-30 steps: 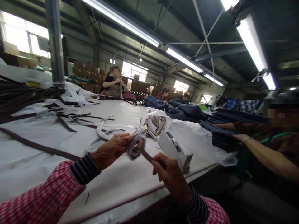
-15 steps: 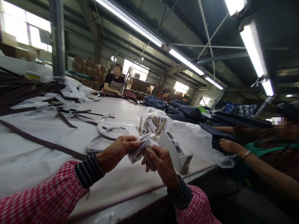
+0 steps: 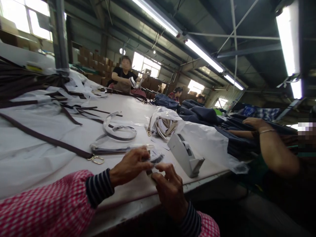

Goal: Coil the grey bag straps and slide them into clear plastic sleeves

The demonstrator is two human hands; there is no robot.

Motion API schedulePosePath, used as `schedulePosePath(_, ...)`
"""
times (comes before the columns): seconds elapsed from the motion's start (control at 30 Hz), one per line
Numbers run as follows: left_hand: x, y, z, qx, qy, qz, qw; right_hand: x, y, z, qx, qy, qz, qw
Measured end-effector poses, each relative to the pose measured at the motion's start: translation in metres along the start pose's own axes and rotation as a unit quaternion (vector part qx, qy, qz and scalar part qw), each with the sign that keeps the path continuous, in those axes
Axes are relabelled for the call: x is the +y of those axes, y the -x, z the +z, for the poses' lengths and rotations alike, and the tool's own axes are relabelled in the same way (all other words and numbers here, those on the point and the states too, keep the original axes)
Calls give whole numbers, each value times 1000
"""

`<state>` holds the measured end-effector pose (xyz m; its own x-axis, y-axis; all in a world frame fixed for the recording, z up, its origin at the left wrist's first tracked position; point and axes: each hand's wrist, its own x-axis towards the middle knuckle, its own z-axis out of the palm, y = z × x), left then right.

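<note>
Both hands, the left hand [image 3: 129,165] and the right hand [image 3: 167,187], pinch a small rolled strap [image 3: 155,160] just above the desk [image 3: 138,191], apparently near finished, while many loose straps [image 3: 74,113] wait unrolled.

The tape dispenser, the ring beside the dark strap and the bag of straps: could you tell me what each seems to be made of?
The tape dispenser looks like matte grey moulded plastic, with smooth flat sides. The ring seems to be metal, thin and glinting gold. The bag appears to be thin clear plastic film, crinkled and glossy, with the straps showing through it.
</note>
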<state>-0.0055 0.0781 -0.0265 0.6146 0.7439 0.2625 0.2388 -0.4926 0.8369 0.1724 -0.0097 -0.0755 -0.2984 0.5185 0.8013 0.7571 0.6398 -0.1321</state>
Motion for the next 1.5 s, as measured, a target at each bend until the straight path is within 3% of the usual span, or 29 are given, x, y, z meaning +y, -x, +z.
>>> schedulePosePath(0.1, -11, 10, 19, -25, -196, 65, 978, 2, 16, 10, -38, -21, 63, 997)
schedulePosePath(0.2, -26, 13, 30, -53, -267, 98, 957, 1, 23, 12, -85, -53, 124, 987)
schedulePosePath(0.4, -47, 6, 24, -61, -181, 132, 973, 2, 2, -1, -174, -90, 164, 967)
schedulePosePath(0.53, -42, 0, 14, -97, -122, 134, 979, 7, -15, -6, -205, -98, 212, 951)
schedulePosePath(0.63, -38, -2, 11, -69, -91, 105, 988, 12, -26, -6, -214, -94, 236, 943)
schedulePosePath(0.7, -38, -1, 12, -31, -74, 92, 992, 17, -32, -5, -228, -115, 286, 924)
schedulePosePath(0.87, -43, 5, 21, 30, -34, 98, 994, 32, -47, 0, -255, -242, 408, 843)
schedulePosePath(1.03, -42, 7, 25, 63, -30, 119, 990, 46, -61, 4, -345, -345, 371, 790)
schedulePosePath(1.17, -38, 2, 14, 12, -50, 92, 994, 50, -64, 6, -343, -357, 363, 789)
schedulePosePath(1.27, -37, -1, 4, -37, -127, 77, 988, 50, -60, 8, -330, -358, 368, 792)
schedulePosePath(1.4, -39, 0, 1, -74, -282, 144, 946, 53, -56, 10, -322, -351, 375, 795)
schedulePosePath(1.5, -40, 2, 3, -85, -306, 161, 934, 57, -60, 8, -345, -353, 371, 786)
